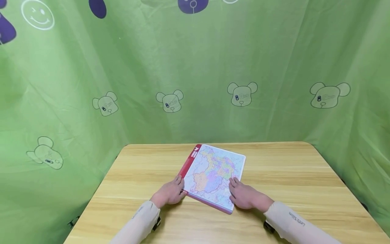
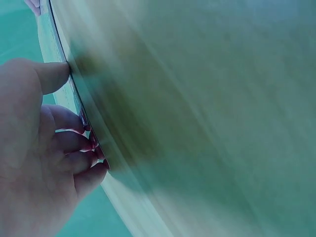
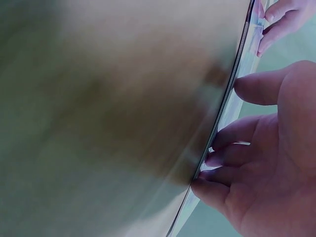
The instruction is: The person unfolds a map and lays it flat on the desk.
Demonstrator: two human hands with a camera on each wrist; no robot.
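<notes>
A flat, rectangular map board (image 1: 213, 176) lies turned at an angle on the wooden table. Its face carries a pastel-coloured map with a red strip along the left side. At the near left corner, my left hand (image 1: 172, 191) grips the board, its fingers over the red strip and the thumb by the near edge. My right hand (image 1: 243, 195) holds the right edge close to the near right corner, fingertips on the printed face. Both wrist views show thumb and bent fingers along the board's thin edge, with the left hand (image 2: 29, 143) and right hand (image 3: 276, 153) seen from the palm side.
The wooden table (image 1: 283, 169) has rounded far corners. Behind and beside it hangs a green curtain (image 1: 201, 61) printed with bear heads and smiley faces. Pale sleeves (image 1: 138, 220) cover both forearms, and a dark band shows under each wrist.
</notes>
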